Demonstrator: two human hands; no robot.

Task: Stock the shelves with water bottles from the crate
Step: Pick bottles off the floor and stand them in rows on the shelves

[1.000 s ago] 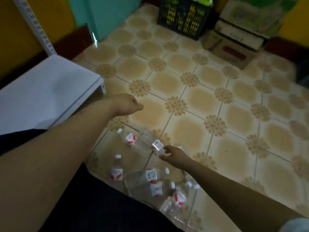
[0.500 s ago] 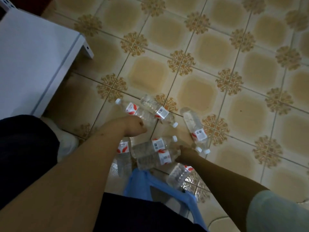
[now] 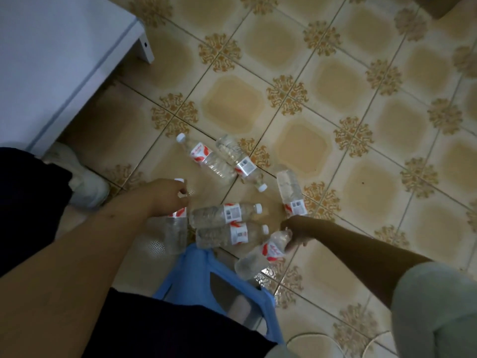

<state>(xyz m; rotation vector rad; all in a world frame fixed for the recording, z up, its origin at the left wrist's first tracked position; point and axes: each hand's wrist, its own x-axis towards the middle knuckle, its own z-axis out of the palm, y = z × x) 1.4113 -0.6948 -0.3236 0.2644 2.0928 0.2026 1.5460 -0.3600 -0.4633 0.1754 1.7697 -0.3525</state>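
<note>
Several clear water bottles with red-and-white labels lie scattered on the tiled floor. My left hand (image 3: 167,196) curls over the neck of the leftmost bottle (image 3: 174,228), whose white cap shows past my fingers. My right hand (image 3: 293,232) grips the neck end of the nearest bottle (image 3: 259,254), which lies slanted by the stool. Two bottles (image 3: 223,213) (image 3: 229,235) lie side by side between my hands. Two more (image 3: 204,157) (image 3: 238,160) lie farther out, and one (image 3: 291,189) sits just beyond my right hand. The white shelf board (image 3: 51,60) is at the upper left.
A blue plastic stool (image 3: 206,277) stands under me at the bottom centre. My white shoe (image 3: 85,182) rests beside the shelf's edge. Patterned floor tiles (image 3: 361,99) stretch to the right and far side. No crate is in view.
The view has tilted down from the room to the bottles. My right hand dropped from the far bottles and took hold of the nearest one. My left hand lowered onto the leftmost bottle's neck.
</note>
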